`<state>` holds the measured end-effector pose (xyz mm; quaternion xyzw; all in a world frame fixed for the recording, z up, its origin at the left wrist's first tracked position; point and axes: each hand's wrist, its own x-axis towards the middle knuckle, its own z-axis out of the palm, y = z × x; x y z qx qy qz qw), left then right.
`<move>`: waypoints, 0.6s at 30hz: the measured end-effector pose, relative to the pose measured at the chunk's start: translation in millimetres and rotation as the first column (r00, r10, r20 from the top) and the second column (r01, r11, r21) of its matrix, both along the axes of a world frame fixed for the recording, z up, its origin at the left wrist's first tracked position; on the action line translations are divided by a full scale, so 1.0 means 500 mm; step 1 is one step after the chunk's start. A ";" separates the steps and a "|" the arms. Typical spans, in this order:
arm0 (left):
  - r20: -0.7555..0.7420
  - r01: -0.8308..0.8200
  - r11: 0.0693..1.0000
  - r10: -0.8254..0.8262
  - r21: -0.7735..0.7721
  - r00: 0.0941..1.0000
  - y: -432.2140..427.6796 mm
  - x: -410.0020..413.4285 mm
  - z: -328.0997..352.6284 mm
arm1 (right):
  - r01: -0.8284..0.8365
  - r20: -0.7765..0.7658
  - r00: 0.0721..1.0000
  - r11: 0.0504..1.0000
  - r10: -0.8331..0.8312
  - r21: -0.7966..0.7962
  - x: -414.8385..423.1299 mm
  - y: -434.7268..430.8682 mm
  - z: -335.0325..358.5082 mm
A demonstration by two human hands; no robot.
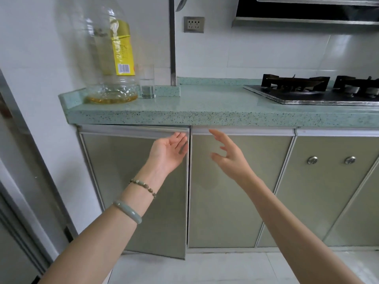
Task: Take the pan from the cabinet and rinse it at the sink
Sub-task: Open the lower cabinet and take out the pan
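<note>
Under the green speckled counter [205, 113] stand grey-green cabinet doors. The leftmost door [127, 181] is swung slightly out from its frame. My left hand [170, 150] is palm up at that door's top right corner, fingertips hooked behind its upper edge. My right hand [227, 154] hovers with spread, relaxed fingers in front of the shut middle door [231, 201], holding nothing. No pan or sink is in view; the cabinet's inside is hidden.
A large clear oil bottle [111, 58] and a drinking glass [147, 83] stand at the counter's left end. A gas hob [313, 91] lies at the right under a range hood [307, 13]. Two round vents [312, 160] mark the right-hand doors. A door frame [30, 160] rises at left.
</note>
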<state>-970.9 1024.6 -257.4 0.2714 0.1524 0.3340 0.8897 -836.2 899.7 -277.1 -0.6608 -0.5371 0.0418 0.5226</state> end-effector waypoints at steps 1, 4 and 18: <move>-0.008 0.016 1.000 -0.016 0.007 1.000 -0.012 -0.026 -0.003 | -0.010 0.007 1.000 1.000 0.010 -0.009 -0.007 -0.001 0.000; -0.057 0.035 0.999 -0.034 0.029 0.998 -0.045 -0.111 -0.009 | -0.070 0.050 0.996 0.997 0.072 -0.037 -0.035 0.007 0.004; -0.391 -0.203 0.952 0.280 0.228 0.877 -0.126 -0.522 0.037 | -0.570 0.452 0.695 0.812 0.559 -0.126 -0.379 0.144 0.012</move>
